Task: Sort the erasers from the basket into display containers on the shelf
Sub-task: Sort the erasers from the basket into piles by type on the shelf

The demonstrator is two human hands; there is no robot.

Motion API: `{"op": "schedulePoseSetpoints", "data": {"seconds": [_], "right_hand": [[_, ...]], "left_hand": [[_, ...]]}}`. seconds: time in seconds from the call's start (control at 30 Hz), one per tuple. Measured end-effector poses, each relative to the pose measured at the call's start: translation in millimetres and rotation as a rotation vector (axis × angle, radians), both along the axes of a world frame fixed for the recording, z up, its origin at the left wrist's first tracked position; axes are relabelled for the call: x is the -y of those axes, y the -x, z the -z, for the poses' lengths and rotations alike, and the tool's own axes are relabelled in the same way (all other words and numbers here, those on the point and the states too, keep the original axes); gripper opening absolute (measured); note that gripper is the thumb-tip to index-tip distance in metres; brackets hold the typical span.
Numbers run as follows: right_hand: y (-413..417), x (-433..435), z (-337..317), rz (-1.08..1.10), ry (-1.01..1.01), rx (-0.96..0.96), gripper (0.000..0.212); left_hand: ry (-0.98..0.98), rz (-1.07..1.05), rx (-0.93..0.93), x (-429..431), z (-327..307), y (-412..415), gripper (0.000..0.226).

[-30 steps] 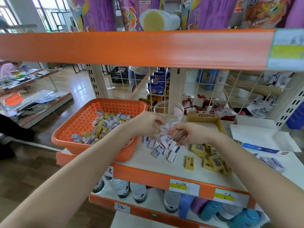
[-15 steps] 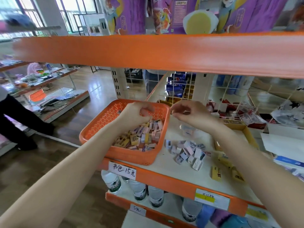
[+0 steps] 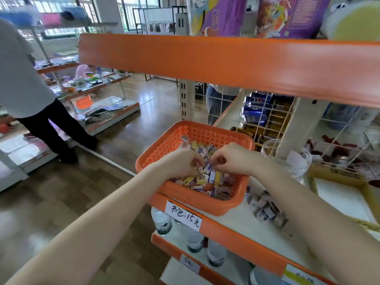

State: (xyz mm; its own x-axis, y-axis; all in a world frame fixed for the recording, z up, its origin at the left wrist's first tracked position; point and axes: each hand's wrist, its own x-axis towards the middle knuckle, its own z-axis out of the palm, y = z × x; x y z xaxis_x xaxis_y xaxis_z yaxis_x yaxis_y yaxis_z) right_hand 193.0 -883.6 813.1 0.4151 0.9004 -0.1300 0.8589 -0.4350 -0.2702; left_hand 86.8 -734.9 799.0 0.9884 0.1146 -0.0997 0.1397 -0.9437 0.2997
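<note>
Left hand and right hand back from shelf pile, now in orange basket, frame centre. Fingers curled, pinching erasers. Next batch likely starting; clear container waits at right.

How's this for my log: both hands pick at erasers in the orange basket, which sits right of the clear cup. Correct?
No: the head view shows the basket left of the cup, not right. The rest holds: the left hand and right hand pick at erasers in it.
</note>
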Motion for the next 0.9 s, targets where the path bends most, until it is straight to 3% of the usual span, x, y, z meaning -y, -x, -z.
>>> {"op": "schedulePoseSetpoints", "data": {"seconds": [0.13, 0.5, 0.73, 0.9], "right_hand": [[-1.7, -9.9, 10.1, 0.032, 0.228, 0.161, 0.019], [-4.0, -15.1, 17.1, 0.028, 0.328, 0.221, 0.047], [-3.7, -14.6, 20.1, 0.061, 0.248, 0.216, 0.041], [0.3, -11.0, 14.8, 0.121, 0.107, 0.128, 0.041]], "left_hand": [[-0.141, 0.032, -0.02, 2.3, 3.3, -2.3, 0.044], [-0.319, 0.116, -0.085, 2.0, 8.4, -7.1, 0.055], [-0.219, 0.12, -0.091, 0.9, 9.4, -7.4, 0.055], [-0.004, 0.04, -0.061, -0.9, 9.7, -4.5, 0.05]]}}
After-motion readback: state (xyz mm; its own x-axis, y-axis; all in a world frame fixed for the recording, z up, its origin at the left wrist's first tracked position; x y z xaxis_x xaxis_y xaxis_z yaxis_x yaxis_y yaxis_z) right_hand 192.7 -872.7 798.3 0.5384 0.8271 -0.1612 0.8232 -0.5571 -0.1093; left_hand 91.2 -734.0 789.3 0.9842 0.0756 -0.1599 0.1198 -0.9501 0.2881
